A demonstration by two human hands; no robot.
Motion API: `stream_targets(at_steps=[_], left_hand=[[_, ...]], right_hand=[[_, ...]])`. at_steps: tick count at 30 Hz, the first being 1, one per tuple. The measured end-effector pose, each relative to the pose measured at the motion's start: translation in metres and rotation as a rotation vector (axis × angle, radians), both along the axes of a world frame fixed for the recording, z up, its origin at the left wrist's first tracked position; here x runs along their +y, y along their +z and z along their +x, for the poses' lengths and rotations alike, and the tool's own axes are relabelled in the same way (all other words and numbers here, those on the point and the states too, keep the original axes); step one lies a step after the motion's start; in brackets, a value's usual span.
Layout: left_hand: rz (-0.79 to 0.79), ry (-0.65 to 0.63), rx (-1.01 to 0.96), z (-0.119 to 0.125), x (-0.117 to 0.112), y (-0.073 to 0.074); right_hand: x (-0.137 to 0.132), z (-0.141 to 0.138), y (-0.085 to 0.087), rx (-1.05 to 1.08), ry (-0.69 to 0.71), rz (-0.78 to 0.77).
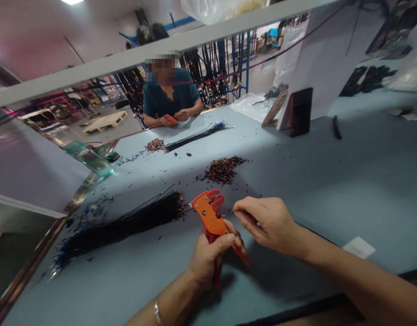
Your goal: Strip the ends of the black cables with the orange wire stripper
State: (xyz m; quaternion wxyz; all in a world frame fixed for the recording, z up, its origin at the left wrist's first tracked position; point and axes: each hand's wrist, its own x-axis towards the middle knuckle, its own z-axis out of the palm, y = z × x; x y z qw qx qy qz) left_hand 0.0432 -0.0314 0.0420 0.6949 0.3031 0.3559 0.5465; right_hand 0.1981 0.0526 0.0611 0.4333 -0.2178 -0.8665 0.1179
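Observation:
An orange and red wire stripper (212,218) is gripped by its handles in my left hand (211,249), its jaws pointing up and away from me. Just right of the jaws, my right hand (267,222) pinches a thin black wire (230,213), whose near part runs back beneath my right forearm. Left of the tool lies a thick bundle of black wires (133,226), with coppery ends toward the stripper and blue ends at the far left. Beyond the tool is a heap of short black and copper scraps (223,170).
Across the blue table (272,176) a co-worker (170,97) holds a red tool, near a second wire bundle (194,136). A glass (89,158) stands at the left edge. A dark phone (301,112) leans at the back right. A metal bar crosses overhead.

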Motion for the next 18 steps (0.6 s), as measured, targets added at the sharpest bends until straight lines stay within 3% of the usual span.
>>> stream_targets(at_steps=[5, 10, 18], left_hand=[[0.030, -0.032, 0.009, -0.001, 0.000, -0.001], [0.045, -0.094, 0.024, -0.003, -0.002, -0.005], [0.082, -0.039, 0.007, -0.003, -0.002, -0.005]], right_hand=[[-0.002, 0.000, -0.001, -0.014, -0.042, 0.036], [0.001, 0.002, 0.005, 0.003, 0.018, -0.108], [-0.003, 0.005, 0.012, 0.041, 0.016, -0.135]])
